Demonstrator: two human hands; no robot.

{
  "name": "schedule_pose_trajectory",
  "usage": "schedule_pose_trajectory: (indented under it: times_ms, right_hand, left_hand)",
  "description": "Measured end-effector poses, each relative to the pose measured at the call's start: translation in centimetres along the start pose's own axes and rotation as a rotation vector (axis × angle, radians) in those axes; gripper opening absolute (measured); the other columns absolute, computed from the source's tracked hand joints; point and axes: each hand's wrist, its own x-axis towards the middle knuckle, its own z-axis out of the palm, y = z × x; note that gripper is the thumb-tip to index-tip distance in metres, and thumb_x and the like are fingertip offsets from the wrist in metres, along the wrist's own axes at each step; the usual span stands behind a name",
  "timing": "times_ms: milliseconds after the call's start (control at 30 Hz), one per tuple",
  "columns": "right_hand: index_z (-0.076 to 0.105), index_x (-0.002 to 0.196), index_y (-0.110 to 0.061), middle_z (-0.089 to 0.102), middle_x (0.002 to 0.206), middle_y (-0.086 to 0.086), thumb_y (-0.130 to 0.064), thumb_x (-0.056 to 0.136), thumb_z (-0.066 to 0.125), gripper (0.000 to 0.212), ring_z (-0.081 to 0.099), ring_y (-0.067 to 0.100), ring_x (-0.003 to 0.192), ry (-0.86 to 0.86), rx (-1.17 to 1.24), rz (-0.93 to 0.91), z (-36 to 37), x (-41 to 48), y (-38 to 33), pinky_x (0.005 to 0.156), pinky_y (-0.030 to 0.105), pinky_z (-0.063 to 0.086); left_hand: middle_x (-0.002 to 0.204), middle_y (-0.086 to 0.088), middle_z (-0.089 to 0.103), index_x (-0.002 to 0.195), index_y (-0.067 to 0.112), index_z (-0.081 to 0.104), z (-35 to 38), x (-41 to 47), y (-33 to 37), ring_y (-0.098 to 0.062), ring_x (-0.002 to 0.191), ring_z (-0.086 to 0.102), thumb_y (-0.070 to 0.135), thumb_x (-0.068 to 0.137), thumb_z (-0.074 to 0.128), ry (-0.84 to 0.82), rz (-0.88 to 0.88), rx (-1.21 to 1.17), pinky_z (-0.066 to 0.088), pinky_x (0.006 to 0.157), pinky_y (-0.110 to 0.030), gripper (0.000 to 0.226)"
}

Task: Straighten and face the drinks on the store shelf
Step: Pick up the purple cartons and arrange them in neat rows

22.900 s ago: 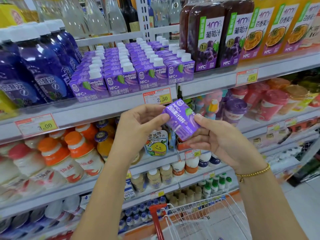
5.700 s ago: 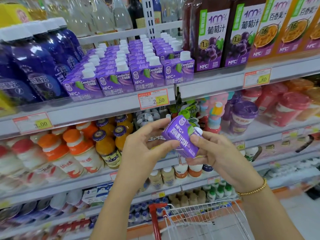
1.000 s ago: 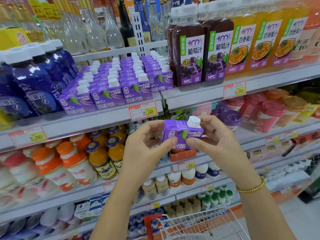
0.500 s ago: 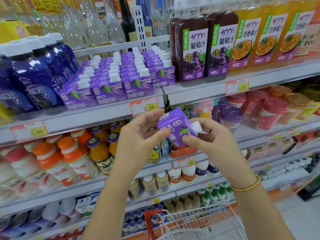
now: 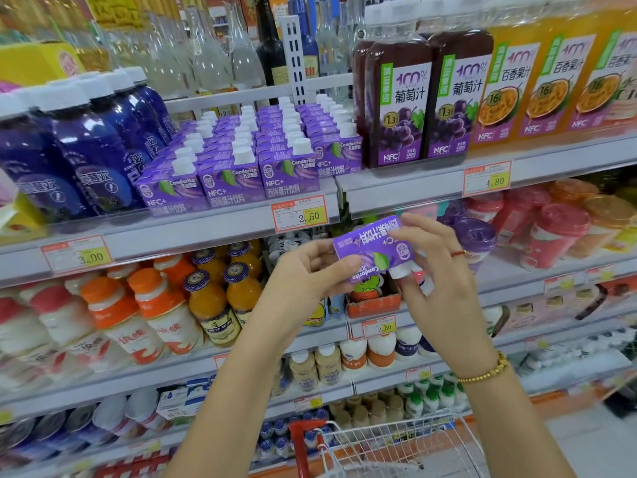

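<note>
A person stands before tiered white store shelving (image 5: 193, 232) crowded with drinks. Both hands hold one purple carton (image 5: 374, 250) upside down in mid-air, in front of the shelf edge, its white cap pointing toward six o'clock. The left hand (image 5: 310, 274) pinches the carton's left end between thumb and fingers; the right hand (image 5: 434, 270) grips the right end, fingers loosely spread around the cap. At eleven o'clock from the carton, rows of matching purple cartons (image 5: 255, 157) stand upright on the shelf, dark grape juice bottles (image 5: 413, 98) beside them at one o'clock. A wire cart (image 5: 396, 446) sits at six o'clock.
</note>
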Motion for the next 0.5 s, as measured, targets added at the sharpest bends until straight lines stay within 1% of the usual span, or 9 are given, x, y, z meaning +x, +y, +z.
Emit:
schedule_pose_trajectory:
  times_ms: [33, 67, 100, 167, 233, 300, 400, 433, 500]
  right_hand:
    - [0.049, 0.121, -0.028, 0.048, 0.131, -0.002, 0.023, 0.082, 0.05, 0.065, 0.049, 0.016, 0.123, -0.029, 0.161, 0.125, -0.1, 0.1, -0.3, 0.091, 0.029, 0.052]
    - [0.046, 0.122, -0.032, 0.052, 0.127, -0.008, 0.024, 0.082, 0.047, 0.068, 0.052, 0.015, 0.121, -0.055, 0.3, 0.225, -0.4, 0.1, -0.4, 0.09, 0.03, 0.052]
    - [0.044, 0.122, -0.032, 0.055, 0.123, -0.012, 0.023, 0.083, 0.047, 0.067, 0.054, 0.014, 0.119, -0.077, 0.406, 0.285, -0.7, 0.2, -0.5, 0.09, 0.028, 0.052]
    - [0.047, 0.122, -0.026, 0.059, 0.121, -0.008, 0.017, 0.083, 0.053, 0.059, 0.054, 0.014, 0.12, -0.129, 0.529, 0.327, -1.3, 0.3, -0.5, 0.092, 0.026, 0.049]
    - [0.052, 0.12, -0.023, 0.062, 0.119, -0.003, 0.001, 0.082, 0.065, 0.046, 0.055, 0.016, 0.119, -0.165, 0.555, 0.357, -1.7, 0.3, -0.5, 0.095, 0.028, 0.048]
    - [0.055, 0.115, -0.023, 0.065, 0.11, -0.004, -0.014, 0.081, 0.07, 0.038, 0.059, 0.014, 0.112, -0.138, 0.549, 0.409, -2.0, 0.4, -0.8, 0.088, 0.026, 0.051]
    - [0.055, 0.115, -0.023, 0.066, 0.082, -0.008, -0.024, 0.078, 0.065, 0.039, 0.065, 0.011, 0.097, -0.068, 0.59, 0.543, -2.2, 0.9, -1.4, 0.069, 0.025, 0.055]
    - [0.056, 0.115, -0.022, 0.064, 0.078, -0.004, -0.026, 0.078, 0.064, 0.038, 0.066, 0.012, 0.095, -0.047, 0.62, 0.592, -2.2, 1.2, -1.5, 0.065, 0.026, 0.056]
    - [0.062, 0.109, -0.019, 0.067, 0.085, 0.008, -0.03, 0.077, 0.063, 0.033, 0.067, 0.014, 0.091, -0.008, 0.658, 0.677, -2.0, 1.9, -1.6, 0.061, 0.028, 0.055]
  left_hand:
    - [0.1, 0.004, 0.071, 0.106, 0.023, 0.06, -0.2, 0.1, 0.0, -0.01, 0.089, 0.069, 0.026, 0.072, 0.073, 0.03, 0.065, 0.078, 0.055, 0.073, -0.02, 0.036]
    - [0.102, 0.008, 0.07, 0.107, 0.026, 0.059, -0.4, 0.2, -0.1, -0.008, 0.094, 0.067, 0.021, 0.076, 0.074, 0.042, 0.131, 0.151, 0.055, 0.078, -0.022, 0.035]
    - [0.103, 0.012, 0.068, 0.107, 0.028, 0.057, -0.6, 0.2, -0.1, -0.006, 0.097, 0.066, 0.015, 0.079, 0.073, 0.033, 0.188, 0.202, 0.054, 0.081, -0.022, 0.034]
    - [0.104, 0.017, 0.066, 0.105, 0.029, 0.055, -0.7, 0.1, 0.1, -0.006, 0.104, 0.062, 0.006, 0.083, 0.069, -0.023, 0.277, 0.243, 0.052, 0.084, -0.021, 0.035]
    - [0.106, 0.017, 0.064, 0.104, 0.031, 0.054, -0.8, 0.0, 0.1, -0.008, 0.109, 0.059, 0.004, 0.085, 0.067, -0.075, 0.342, 0.28, 0.051, 0.087, -0.022, 0.035]
    - [0.108, 0.016, 0.064, 0.105, 0.036, 0.055, -0.8, 0.0, 0.4, -0.008, 0.11, 0.058, 0.014, 0.084, 0.067, -0.114, 0.355, 0.279, 0.052, 0.087, -0.024, 0.032]
    - [0.107, 0.015, 0.064, 0.111, 0.042, 0.053, -0.5, 0.1, 0.7, -0.004, 0.107, 0.06, 0.037, 0.076, 0.064, -0.086, 0.319, 0.303, 0.054, 0.082, -0.021, 0.037]
    - [0.109, 0.018, 0.063, 0.115, 0.042, 0.051, -0.4, 0.1, 0.8, 0.0, 0.108, 0.058, 0.042, 0.075, 0.063, -0.061, 0.335, 0.375, 0.053, 0.082, -0.017, 0.042]
    - [0.116, 0.024, 0.055, 0.128, 0.038, 0.047, -0.4, 0.2, 1.2, 0.011, 0.112, 0.048, 0.046, 0.077, 0.061, -0.022, 0.458, 0.603, 0.044, 0.084, -0.005, 0.054]
